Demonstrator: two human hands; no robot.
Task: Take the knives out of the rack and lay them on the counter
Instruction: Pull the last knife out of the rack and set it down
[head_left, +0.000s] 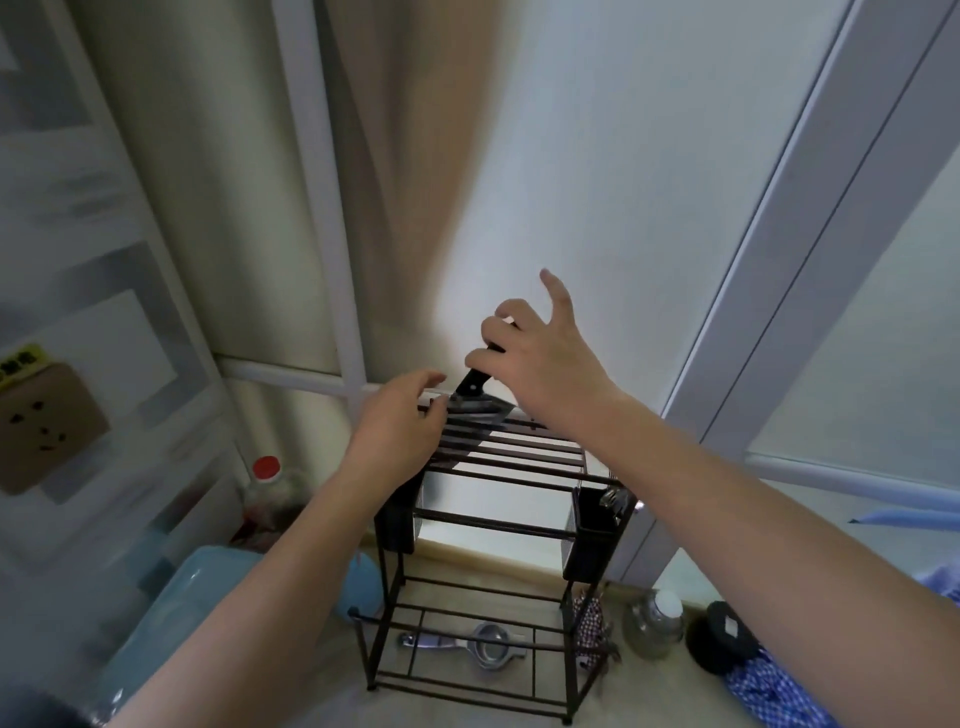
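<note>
A dark metal wire rack (498, 525) stands on the beige counter (322, 691) against the wall. My right hand (540, 358) is closed around the black handle of a knife (470, 387) at the rack's back top; its index finger sticks up. The top of the blade shows just above the slats, tilted; the rest is hidden. My left hand (400, 431) rests on the rack's top left edge, fingers curled over the bars beside the knife.
A metal squeezer (467, 644) lies on the rack's bottom shelf. Black holders hang at both sides of the rack. A blue container (171, 623) and a red-capped bottle (267, 480) stand left; a glass jar (654, 623), a dark lid and checked cloth (774, 691) lie right.
</note>
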